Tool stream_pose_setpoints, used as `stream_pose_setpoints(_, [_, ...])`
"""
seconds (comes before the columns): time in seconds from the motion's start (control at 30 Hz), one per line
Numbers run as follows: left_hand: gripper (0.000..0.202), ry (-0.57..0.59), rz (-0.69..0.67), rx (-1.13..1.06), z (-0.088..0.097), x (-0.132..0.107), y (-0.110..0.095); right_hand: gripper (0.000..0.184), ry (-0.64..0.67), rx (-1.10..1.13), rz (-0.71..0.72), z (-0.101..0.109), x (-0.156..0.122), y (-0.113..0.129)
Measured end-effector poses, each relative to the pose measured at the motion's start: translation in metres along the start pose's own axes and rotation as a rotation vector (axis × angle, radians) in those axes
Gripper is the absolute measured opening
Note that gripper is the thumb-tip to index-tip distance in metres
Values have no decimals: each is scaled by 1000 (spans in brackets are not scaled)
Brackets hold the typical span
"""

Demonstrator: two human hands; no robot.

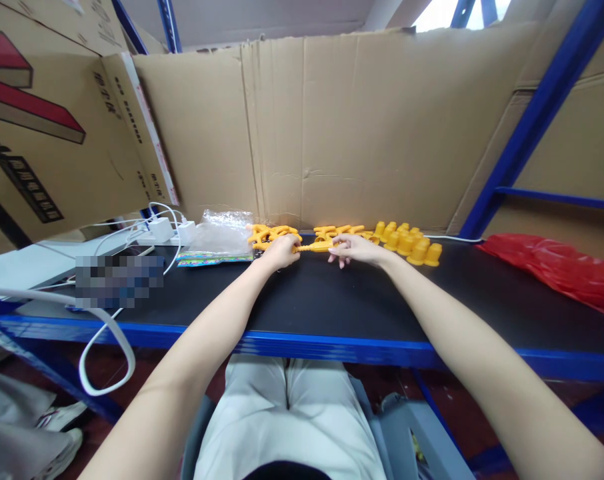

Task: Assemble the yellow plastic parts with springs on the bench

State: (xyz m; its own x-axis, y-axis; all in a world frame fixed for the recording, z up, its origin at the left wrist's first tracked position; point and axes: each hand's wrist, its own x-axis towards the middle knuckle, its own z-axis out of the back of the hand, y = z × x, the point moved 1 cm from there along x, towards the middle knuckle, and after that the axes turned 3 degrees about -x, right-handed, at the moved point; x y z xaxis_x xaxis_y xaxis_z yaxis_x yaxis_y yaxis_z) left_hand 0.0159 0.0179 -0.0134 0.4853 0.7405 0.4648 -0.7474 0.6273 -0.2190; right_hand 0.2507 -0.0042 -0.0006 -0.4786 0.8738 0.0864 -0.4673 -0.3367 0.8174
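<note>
Both my hands reach to the back of a black shelf top (302,300). My left hand (281,252) is closed around one end of a long yellow plastic part (316,246). Fingers of my right hand (355,250) are curled over its other end, pinching it. Behind my hands lie more yellow branched plastic parts (272,233) in a loose pile. To the right stands a cluster of several small yellow cup-shaped pieces (407,242).
A cardboard wall (352,127) backs the shelf. A clear plastic bag (221,233) and white chargers with cables (165,230) lie at left. A red plastic bag (557,267) lies at right. The blue shelf edge (302,347) runs along the front, above my lap.
</note>
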Motion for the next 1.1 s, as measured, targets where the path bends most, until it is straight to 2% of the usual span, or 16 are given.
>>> stream_pose_setpoints(0.27, [21,29,38,-6,1,0,-1,34,4,-22,-19,-1,1,2])
stream_pose_setpoints(0.5, [20,32,23,0,3,-1,-2,51,21,31,8,0,2,-4])
stream_pose_setpoints(0.8, [22,31,21,12,4,-2,-5,44,30,-22,-2,-3,-3,4])
stream_pose_setpoints(1.1, [21,23,7,18,1,-1,0,51,34,37,-45,-7,-2,5])
